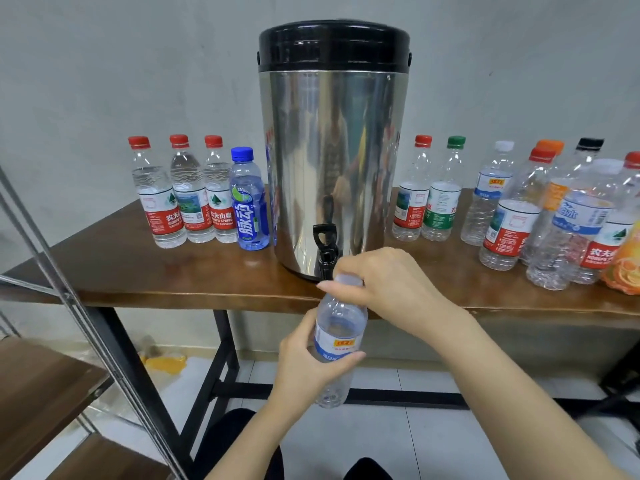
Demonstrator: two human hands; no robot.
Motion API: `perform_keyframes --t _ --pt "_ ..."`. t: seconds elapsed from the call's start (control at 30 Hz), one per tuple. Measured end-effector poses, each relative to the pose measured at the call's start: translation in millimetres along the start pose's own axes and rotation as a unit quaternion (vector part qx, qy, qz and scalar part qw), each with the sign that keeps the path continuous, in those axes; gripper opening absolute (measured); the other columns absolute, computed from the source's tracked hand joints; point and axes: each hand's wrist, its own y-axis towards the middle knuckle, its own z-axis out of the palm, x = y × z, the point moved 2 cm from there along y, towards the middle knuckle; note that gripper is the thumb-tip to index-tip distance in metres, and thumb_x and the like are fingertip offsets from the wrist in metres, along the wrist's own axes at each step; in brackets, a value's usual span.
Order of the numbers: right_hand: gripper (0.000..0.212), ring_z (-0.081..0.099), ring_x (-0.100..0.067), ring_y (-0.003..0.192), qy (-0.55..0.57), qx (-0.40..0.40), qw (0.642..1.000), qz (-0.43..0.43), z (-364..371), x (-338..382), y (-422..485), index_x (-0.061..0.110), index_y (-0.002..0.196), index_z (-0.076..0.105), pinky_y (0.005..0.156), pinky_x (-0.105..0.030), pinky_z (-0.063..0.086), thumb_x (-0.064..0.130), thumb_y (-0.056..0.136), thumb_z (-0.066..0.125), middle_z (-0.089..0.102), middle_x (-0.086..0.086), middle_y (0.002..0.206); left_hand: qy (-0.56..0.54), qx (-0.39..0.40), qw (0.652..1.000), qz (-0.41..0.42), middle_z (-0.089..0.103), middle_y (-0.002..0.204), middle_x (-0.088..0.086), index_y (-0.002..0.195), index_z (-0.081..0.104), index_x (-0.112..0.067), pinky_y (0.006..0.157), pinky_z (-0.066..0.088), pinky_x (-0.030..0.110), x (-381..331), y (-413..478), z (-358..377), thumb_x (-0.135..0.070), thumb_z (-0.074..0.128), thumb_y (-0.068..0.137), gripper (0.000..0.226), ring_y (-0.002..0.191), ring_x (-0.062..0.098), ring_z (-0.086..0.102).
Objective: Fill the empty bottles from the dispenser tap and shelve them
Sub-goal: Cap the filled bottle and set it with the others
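Bottle (337,341) held in the air in front of the worktop (138,271) edge, its cap (346,280) just under the dispenser tap (325,251). Left hand (304,365) wraps the labelled body. Right hand (381,282) curls over the cap, fingertips pinching it.

Step reads as cap-turning (on or off, cannot tell; fill level unclear).

To do it well: left grip firm without crushing the thin plastic, twist from the right fingers only.

Long axis near upright, neck up toward the spout, top leaning slightly right.
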Motion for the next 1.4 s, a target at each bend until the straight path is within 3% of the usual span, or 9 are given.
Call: perform_keyframes --t 0.2,0.27,0.33,0.4,0.57,0.77,0.9,1.1,1.4 --pt "0.042 0.053 -0.005 0.11 0.17 0.125 0.977 -0.016 -3 -12 1 0.033 0.137 0.055 0.097 -0.028 0.044 0.039 0.096 0.058 0.057 0.015 0.113 0.022 0.013 1.0 -0.013 0.072 0.104 -0.018 0.12 0.06 -0.035 0.085 0.057 0.024 13 5 -9 -0.028 0.092 0.065 0.064 0.101 0.006 0.068" --pt "0.053 0.055 -0.003 0.103 0.153 0.106 0.982 0.03 -5 -11 0 0.035 0.133 0.055 0.091 -0.029 0.049 0.056 0.085 0.063 0.055 0.018 0.113 0.029 0.011 0.999 -0.013 0.072 0.105 -0.019 0.121 0.06 -0.035 0.084 0.056 0.022 13 6 -8 -0.028 0.092 0.065 0.065 0.101 0.005 0.068" --pt "0.046 0.054 -0.006 0.08 0.12 0.071 0.989 0.059 -5 -11 1 0.029 0.109 0.063 0.075 -0.034 0.053 0.063 0.078 0.064 0.058 0.015 0.096 0.033 0.013 0.999 -0.015 0.072 0.104 -0.018 0.121 0.06 -0.034 0.083 0.056 0.023 13 8 -7 -0.037 0.09 0.064 0.065 0.101 0.005 0.067" --pt "0.034 0.051 -0.008 0.074 0.117 0.055 0.99 0.05 -4 -11 2 0.021 0.1 0.067 0.075 -0.038 0.052 0.051 0.083 0.067 0.057 0.008 0.087 0.038 0.017 0.999 -0.022 0.071 0.104 -0.017 0.12 0.06 -0.034 0.082 0.056 0.023 12 8 -6 -0.046 0.087 0.062 0.065 0.101 0.005 0.067" --pt "0.031 0.058 -0.008 0.088 0.22 0.035 0.975 0.004 -6 -21 3 0.026 0.118 0.069 0.079 -0.014 0.043 0.017 0.088 0.071 0.06 0.013 0.099 0.049 0.02 0.997 -0.047 0.072 0.1 -0.016 0.115 0.06 -0.034 0.078 0.053 0.015 20 6 -5 -0.027 0.09 0.067 0.057 0.096 0.001 0.067" --pt "0.023 0.055 -0.007 0.074 0.236 -0.085 0.949 0.19 15 -70 3 0.027 0.101 0.065 0.066 -0.006 0.039 0.022 0.082 0.077 0.064 0.004 0.095 0.075 -0.022 0.994 -0.073 0.065 0.105 -0.017 0.109 0.052 -0.039 0.072 0.051 0.01 35 1 -4 -0.027 0.091 0.066 0.059 0.096 0.003 0.065" --pt "0.021 0.051 -0.01 0.076 0.189 -0.06 0.944 0.263 51 -101 2 0.018 0.108 0.068 0.071 -0.019 0.038 0.023 0.088 0.071 0.064 -0.001 0.101 0.07 -0.023 0.995 -0.061 0.062 0.116 -0.021 0.124 0.044 -0.045 0.076 0.049 0.007 41 -4 -2 -0.022 0.091 0.066 0.077 0.103 -0.009 0.059" --pt "0.028 0.057 -0.027 0.105 0.159 -0.03 0.939 0.305 81 -117 3 0.015 0.122 0.064 0.088 -0.036 0.047 0.021 0.094 0.062 0.064 -0.007 0.118 0.098 -0.046 0.993 -0.038 0.05 0.125 -0.015 0.129 0.038 -0.042 0.08 0.045 0.004 44 3 5 -0.026 0.089 0.07 0.08 0.111 -0.009 0.052" --pt "0.031 0.048 -0.03 0.119 0.117 -0.027 0.938 0.326 94 -118 6 0.018 0.126 0.061 0.091 -0.045 0.047 0.023 0.095 0.06 0.062 -0.007 0.124 0.095 -0.089 0.991 -0.012 0.027 0.154 -0.023 0.148 0.031 -0.033 0.081 0.037 -0.004 47 8 12 -0.022 0.085 0.076 0.091 0.119 -0.029 0.033"
